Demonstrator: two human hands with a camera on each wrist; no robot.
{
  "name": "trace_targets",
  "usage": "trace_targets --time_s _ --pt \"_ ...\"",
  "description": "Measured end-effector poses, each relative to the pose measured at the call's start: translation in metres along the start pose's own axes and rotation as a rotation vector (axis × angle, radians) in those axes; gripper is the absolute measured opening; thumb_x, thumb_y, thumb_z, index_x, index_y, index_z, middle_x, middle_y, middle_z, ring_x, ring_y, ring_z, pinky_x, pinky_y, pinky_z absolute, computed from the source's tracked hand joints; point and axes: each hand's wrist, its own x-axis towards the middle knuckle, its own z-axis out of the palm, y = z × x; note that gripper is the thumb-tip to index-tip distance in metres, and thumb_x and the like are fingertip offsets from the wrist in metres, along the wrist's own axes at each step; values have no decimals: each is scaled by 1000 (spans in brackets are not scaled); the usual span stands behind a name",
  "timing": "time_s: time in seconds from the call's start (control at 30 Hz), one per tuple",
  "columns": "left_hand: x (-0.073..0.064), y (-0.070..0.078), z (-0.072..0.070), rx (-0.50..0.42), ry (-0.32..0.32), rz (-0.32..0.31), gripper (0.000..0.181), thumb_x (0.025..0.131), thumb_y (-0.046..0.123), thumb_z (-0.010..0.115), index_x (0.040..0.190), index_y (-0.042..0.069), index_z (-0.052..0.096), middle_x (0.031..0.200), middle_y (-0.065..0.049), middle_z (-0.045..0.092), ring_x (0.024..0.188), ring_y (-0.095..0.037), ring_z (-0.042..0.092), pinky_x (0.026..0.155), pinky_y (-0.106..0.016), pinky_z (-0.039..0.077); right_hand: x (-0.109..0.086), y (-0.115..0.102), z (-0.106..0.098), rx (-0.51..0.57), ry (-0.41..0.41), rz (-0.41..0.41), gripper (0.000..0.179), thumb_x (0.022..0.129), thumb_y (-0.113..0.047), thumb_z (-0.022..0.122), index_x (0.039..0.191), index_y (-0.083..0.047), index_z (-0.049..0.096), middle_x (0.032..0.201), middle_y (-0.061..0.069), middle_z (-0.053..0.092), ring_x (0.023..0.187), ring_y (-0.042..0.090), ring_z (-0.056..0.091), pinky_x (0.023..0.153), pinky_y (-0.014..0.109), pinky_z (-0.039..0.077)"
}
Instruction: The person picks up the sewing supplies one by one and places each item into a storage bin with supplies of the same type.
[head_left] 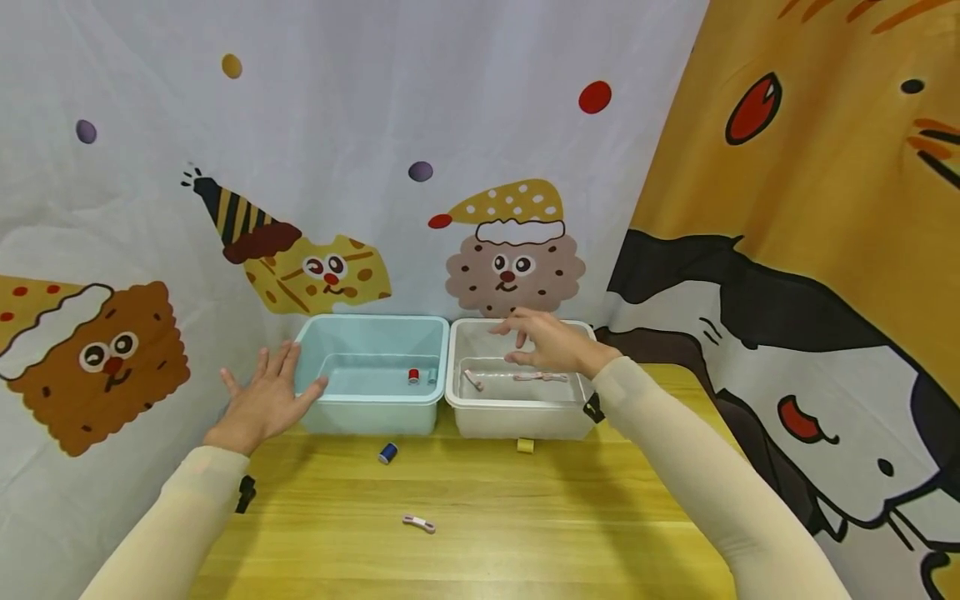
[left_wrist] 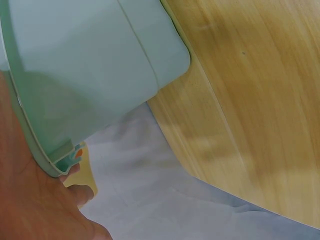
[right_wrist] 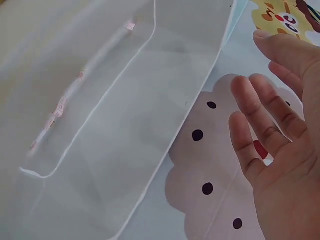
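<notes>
My left hand (head_left: 262,404) has its fingers spread and rests at the left rim of the light blue bin (head_left: 367,414). In the left wrist view the hand (left_wrist: 40,190) lies along that rim. Over the white bin (head_left: 517,421) hovers my right hand (head_left: 551,342), fingers loosely bent, nothing between them; the right wrist view shows the palm (right_wrist: 285,165) bare. Inside the white bin lie slim pink-and-white pieces (head_left: 540,377), with another short piece (head_left: 473,380) to their left. The blue bin contains a red thread spool (head_left: 413,376) and a pale blue spool (head_left: 432,376).
On the wooden table (head_left: 480,567) before the bins lie a dark blue thread spool (head_left: 387,453), a yellow spool (head_left: 525,446) close to the white bin, and a small white-and-purple curved piece (head_left: 418,523) nearer me. A printed cloth (head_left: 337,125) hangs behind the bins.
</notes>
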Motion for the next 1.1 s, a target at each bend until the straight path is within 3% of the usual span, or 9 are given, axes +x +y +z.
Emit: trace_targets --time_s 0.37,0.6,1.1 --pt "1 -1 -1 -7 -3 2 119 113 88 32 186 -1 5 195 -29 -1 177 -66 -3 120 -101 -20 -11 -1 10 42 21 -10 50 111 -21 83 160 -18 72 155 8 72 113 17 79 101 43 69" --pt "3 -2 0 -4 0 3 118 113 88 32 186 -1 5 195 -28 -1 178 -65 -3 121 -101 -20 -19 -6 17 64 63 -56 46 112 -20 82 157 -15 74 157 7 74 117 25 80 103 52 69" --pt "4 -4 1 -11 -5 7 118 113 89 31 187 1 3 195 -28 -3 177 -65 -5 119 -102 -20 -37 -14 36 74 148 -109 42 109 -19 86 150 -14 79 142 3 80 104 15 78 91 39 68"
